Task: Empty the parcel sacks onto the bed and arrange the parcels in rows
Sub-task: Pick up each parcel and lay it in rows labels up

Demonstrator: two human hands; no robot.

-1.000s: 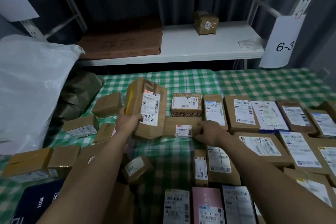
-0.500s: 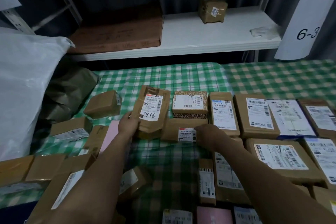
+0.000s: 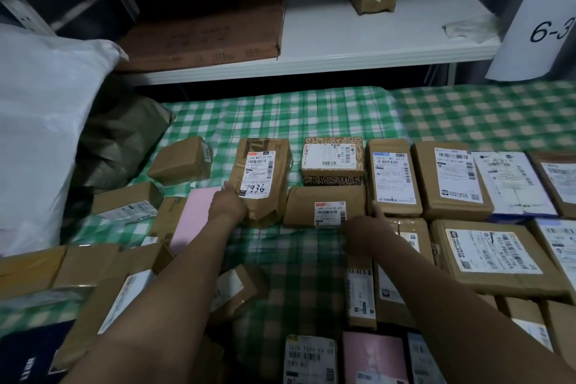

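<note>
Two parcels are being squared into rows on the green-check bed (image 3: pixel 280 115), labels up (easier to scan, prob.). The left hand (image 3: pixel 229 206) grips the near-left edge of the 7936 parcel (image 3: pixel 265 171), thumb on top, lining it up w/ the patterned box (image 3: pixel 333 159). The right hand (image 3: pixel 364 227) holds the flat brown parcel (image 3: pixel 311 203) at its near-right corner, fingers curled.

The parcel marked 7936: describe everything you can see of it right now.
The parcel marked 7936 is a brown wrapped package, creased and taped, with a white shipping label bearing barcodes and the handwritten number. It lies label up on the green checked bedcover, at the left end of the far row, beside a patterned box. The left hand grips its near left corner.
</note>
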